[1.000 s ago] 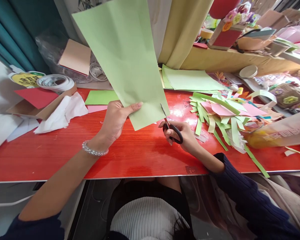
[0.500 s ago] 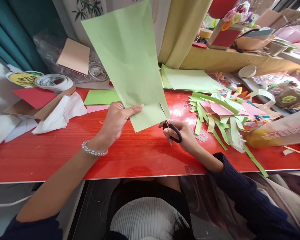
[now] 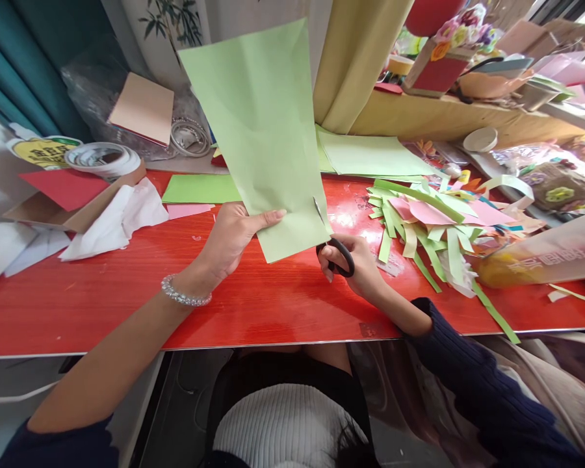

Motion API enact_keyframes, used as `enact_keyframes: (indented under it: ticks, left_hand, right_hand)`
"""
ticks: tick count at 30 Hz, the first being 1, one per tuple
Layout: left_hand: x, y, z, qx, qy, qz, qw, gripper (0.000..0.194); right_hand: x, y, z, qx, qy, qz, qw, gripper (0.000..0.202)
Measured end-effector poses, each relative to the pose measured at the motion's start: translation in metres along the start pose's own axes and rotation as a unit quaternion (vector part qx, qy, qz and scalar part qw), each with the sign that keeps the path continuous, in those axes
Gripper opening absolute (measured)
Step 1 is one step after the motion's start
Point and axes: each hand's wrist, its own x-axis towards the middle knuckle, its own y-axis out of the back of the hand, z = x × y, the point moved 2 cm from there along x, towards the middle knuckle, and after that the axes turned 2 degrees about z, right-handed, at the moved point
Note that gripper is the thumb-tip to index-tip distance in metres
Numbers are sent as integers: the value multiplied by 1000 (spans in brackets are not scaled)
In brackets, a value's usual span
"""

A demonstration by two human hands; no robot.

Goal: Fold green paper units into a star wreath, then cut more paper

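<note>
My left hand (image 3: 234, 237) pinches a long sheet of light green paper (image 3: 268, 130) near its lower left edge, thumb in front and fingers behind. The sheet is held up tilted above the red table. In my right hand (image 3: 353, 260) are scissors with black handles (image 3: 344, 257). Their blades meet the lower right edge of the sheet; one blade shows across its front face, the other is hidden behind the paper.
To the right lies a heap of green and pink paper strips (image 3: 433, 214), beside a plastic bag (image 3: 546, 250). Green sheets (image 3: 370, 156) are stacked at the back. On the left are a bright green sheet (image 3: 199, 188), a white tissue (image 3: 114, 218) and rolls of tape (image 3: 102, 159).
The green sheet has shifted slightly right and down, with its top edge lower and my left hand moving along. The scissors stay at its lower right edge, their handles closer to the paper.
</note>
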Motion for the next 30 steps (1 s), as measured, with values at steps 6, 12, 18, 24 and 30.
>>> enact_keyframes:
  ticks: [6,12,18,24,30]
  left_hand:
    - [-1,-2,-1,-1,9,-2,1000,23]
    - [-1,-1,-3,-2,10,-13,1000,32]
    - [-3,-1,-2,-6,13,-37,999,33]
    - [-2,-2,-5,5,40,-40,998,29]
    - [-2,-2,-7,8,57,-43,997,30]
  right_hand:
    - [1,-2,0,1,-5,2,1000,39]
    - [1,-1,0,-4,5,3,1000,40]
    - [1,0,0,7,0,10,1000,38]
    - [1,0,-3,1,17,-3,1000,43]
    - [2,2,-3,0,13,-10,1000,46]
